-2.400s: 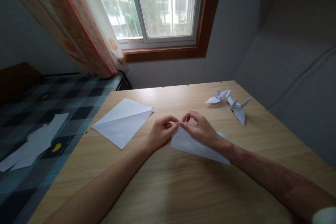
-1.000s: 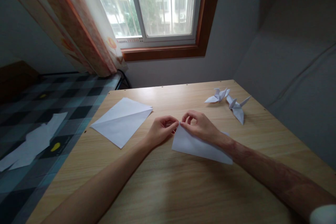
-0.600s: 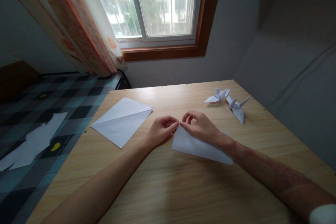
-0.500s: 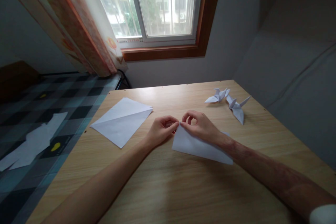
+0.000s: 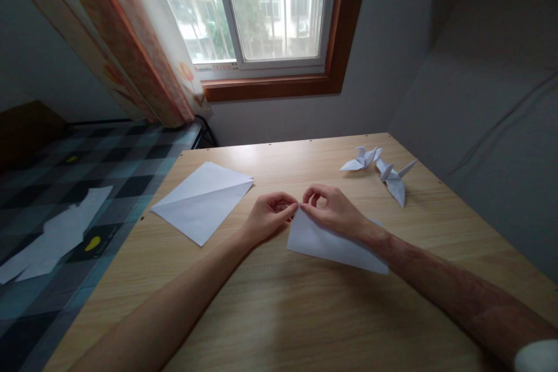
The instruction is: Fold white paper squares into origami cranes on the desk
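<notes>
A folded sheet of white paper (image 5: 322,244) lies at a slant over the middle of the table, partly covered by my right hand and forearm. My left hand (image 5: 272,214) is closed, with thumb and fingertips pinched at the paper's upper left corner. From the other side my right hand (image 5: 331,207) pinches the same corner, thumb and forefinger curled into a ring. Both sets of fingertips nearly meet there. To the left rests a stack of square white paper (image 5: 203,203) with a diagonal crease.
Two folded paper cranes (image 5: 361,159) stand at the table's back right. Beyond the left edge of the wooden table (image 5: 209,325), white paper strips (image 5: 56,238) lie on a checked bedspread (image 5: 131,151). A window (image 5: 270,11) and a curtain (image 5: 143,40) are behind.
Almost nothing differs. The folded paper and both hands have shifted very slightly to the right, with the same pinch kept.
</notes>
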The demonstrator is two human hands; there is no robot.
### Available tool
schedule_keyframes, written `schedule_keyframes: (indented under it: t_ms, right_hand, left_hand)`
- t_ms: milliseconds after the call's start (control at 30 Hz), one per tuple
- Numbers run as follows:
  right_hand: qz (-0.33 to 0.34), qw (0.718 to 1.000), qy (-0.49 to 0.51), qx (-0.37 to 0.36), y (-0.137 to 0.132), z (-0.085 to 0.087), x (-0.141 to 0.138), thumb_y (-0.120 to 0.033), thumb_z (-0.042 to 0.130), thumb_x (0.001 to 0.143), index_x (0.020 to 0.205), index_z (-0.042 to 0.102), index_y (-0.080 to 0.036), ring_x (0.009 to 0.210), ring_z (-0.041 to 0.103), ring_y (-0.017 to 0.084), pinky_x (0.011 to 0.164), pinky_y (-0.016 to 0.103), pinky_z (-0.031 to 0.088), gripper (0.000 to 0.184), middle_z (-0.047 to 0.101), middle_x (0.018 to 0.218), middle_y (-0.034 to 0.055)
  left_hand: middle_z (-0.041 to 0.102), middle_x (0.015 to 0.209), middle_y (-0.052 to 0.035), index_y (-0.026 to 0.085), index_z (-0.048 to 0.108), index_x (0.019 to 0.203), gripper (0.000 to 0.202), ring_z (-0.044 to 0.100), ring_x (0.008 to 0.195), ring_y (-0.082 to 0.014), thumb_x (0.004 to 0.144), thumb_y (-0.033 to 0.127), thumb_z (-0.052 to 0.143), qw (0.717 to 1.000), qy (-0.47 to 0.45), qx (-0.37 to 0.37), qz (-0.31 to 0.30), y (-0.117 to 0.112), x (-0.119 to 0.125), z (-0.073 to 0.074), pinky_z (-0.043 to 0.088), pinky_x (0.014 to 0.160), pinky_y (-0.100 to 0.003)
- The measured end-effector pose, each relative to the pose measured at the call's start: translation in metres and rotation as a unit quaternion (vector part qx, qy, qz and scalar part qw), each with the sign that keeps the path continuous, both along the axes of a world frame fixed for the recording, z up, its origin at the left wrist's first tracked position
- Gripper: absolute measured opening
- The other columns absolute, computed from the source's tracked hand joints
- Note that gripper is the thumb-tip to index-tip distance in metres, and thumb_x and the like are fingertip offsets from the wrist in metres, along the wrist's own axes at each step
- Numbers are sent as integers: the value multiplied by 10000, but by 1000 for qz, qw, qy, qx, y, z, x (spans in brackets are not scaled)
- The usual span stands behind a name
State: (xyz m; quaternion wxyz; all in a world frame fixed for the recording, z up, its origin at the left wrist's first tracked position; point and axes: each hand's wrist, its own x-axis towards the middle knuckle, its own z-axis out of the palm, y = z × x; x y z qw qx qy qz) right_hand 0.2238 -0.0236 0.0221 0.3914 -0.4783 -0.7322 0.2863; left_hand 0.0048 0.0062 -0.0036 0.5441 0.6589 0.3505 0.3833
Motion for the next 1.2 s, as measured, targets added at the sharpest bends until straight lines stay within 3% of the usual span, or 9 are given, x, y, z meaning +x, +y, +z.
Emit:
schedule_keyframes:
  t_ms: [500,667,833,1200]
  right_hand:
    - [4,1000,19,-8,-1,1,0,-247,754,945,870,728,-212,772,693,175,675,282,489,88,755,813,3]
    - [14,999,30,-26,1,-2,1,-309,745,983,968,765,-212,824,730,190,716,294,520,100,806,889,27]
    - [10,1000,5,-23,2,-4,2,-294,718,1010,925,792,-214,806,739,196,715,301,510,138,822,874,31]
    - [8,1000,17,-13,4,-4,4,-274,705,1025,953,810,-217,833,749,205,752,318,512,139,839,914,34]
  left_hand:
    - [780,794,-63,127,789,894,319,706,711,-148,893,438,861,1000,-10,6,12,1,1,0,561,643,-225]
    - [769,781,-57,130,781,894,319,694,699,-144,894,442,852,999,-12,19,29,1,1,-1,546,638,-227]
    - [760,762,-50,138,777,884,338,694,693,-150,890,467,857,999,-16,23,43,2,2,2,564,640,-240]
    - [795,827,-61,148,841,934,358,681,696,-148,878,501,873,1000,-13,9,24,6,1,7,583,624,-241]
